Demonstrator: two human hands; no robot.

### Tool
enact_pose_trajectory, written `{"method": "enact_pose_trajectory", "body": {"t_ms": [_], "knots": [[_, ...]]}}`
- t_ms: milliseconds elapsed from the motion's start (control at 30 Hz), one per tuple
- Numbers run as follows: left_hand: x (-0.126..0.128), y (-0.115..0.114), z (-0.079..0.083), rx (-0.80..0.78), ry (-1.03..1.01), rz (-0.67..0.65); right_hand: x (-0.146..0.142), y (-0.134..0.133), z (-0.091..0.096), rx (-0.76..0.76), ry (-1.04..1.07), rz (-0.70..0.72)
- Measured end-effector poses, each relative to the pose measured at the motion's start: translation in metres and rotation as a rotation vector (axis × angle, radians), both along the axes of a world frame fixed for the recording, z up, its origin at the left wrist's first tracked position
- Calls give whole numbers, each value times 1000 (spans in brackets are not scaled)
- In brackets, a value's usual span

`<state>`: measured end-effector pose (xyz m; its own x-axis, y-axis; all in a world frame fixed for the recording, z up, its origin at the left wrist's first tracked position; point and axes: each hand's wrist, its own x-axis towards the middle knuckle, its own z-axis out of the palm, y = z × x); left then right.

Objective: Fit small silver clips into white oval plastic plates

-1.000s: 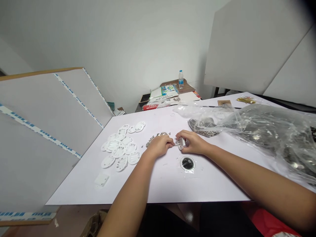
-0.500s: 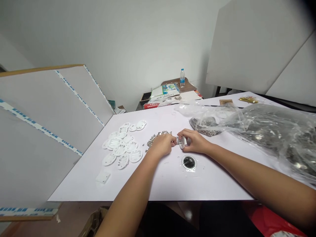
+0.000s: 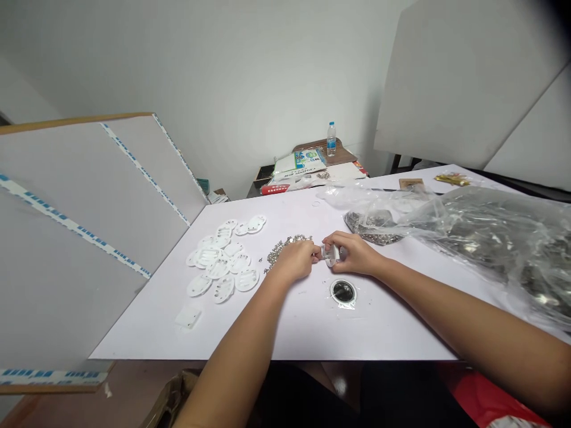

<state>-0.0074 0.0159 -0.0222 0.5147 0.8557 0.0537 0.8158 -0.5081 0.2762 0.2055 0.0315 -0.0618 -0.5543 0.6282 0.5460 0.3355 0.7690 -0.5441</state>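
My right hand (image 3: 354,254) pinches a small white plastic disc (image 3: 331,255) just above the white table (image 3: 289,333). My left hand (image 3: 294,260) is closed in a pinch against the disc's left side; what its fingertips hold is too small to make out. A scatter of small silvery metal pieces (image 3: 283,246) lies right behind my left hand. A group of several white oval discs (image 3: 222,261) lies to the left. A black round piece in a clear wrapper (image 3: 343,292) sits just in front of my hands.
A large clear plastic bag (image 3: 482,238) holding metal parts covers the right side of the table. A small white square (image 3: 188,317) lies near the front left. White boards with blue tape (image 3: 89,220) lean at the left. A water bottle (image 3: 331,139) and papers sit on a far desk.
Both hands stay together on the white disc, with only small finger movements. The view has shifted slightly.
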Motion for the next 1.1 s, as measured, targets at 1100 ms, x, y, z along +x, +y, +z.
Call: {"method": "enact_pose_trajectory", "body": {"t_ms": [1100], "knots": [[10, -1, -2, -163, -893, 65, -16, -7, 5, -722, 595, 32]]}}
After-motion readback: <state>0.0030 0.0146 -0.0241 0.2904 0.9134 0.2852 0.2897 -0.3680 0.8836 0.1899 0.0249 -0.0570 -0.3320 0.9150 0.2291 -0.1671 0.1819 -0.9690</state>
